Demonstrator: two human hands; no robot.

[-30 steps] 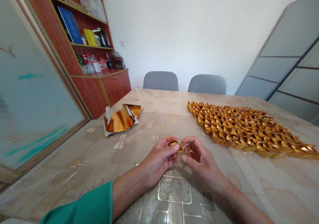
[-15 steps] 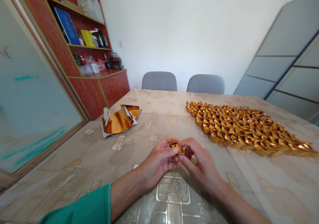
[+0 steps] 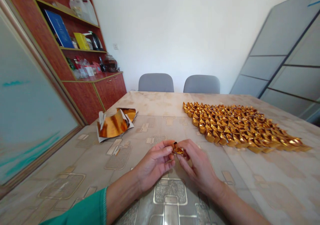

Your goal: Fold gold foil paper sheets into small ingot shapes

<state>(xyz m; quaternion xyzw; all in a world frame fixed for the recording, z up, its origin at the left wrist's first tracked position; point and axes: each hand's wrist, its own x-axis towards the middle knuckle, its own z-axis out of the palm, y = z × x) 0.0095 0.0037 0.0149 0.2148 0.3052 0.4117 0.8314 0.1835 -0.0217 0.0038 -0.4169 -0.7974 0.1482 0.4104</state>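
Between my two hands, just above the near part of the table, is a small folded gold foil paper ingot (image 3: pixel 178 150). My left hand (image 3: pixel 155 163) pinches its left end between thumb and fingers. My right hand (image 3: pixel 197 161) grips its right side, thumb below and fingers curled over the top, partly hiding it. To the right, rows of finished gold paper ingots (image 3: pixel 237 126) stand close together on the table. On the left lies a loose stack of gold foil paper sheets (image 3: pixel 113 125) with white backs, curled upward.
A patterned covering lies over the table (image 3: pixel 147 118). Two grey chairs (image 3: pixel 156 82) stand at its far edge. A red-brown shelf cabinet (image 3: pixel 110 88) is at the back left, and grey panels (image 3: pixel 262 61) lean at the right.
My left thumb has drawn back toward the left end of the paper ingot, so more of its middle shows. The view has turned slightly to the right.
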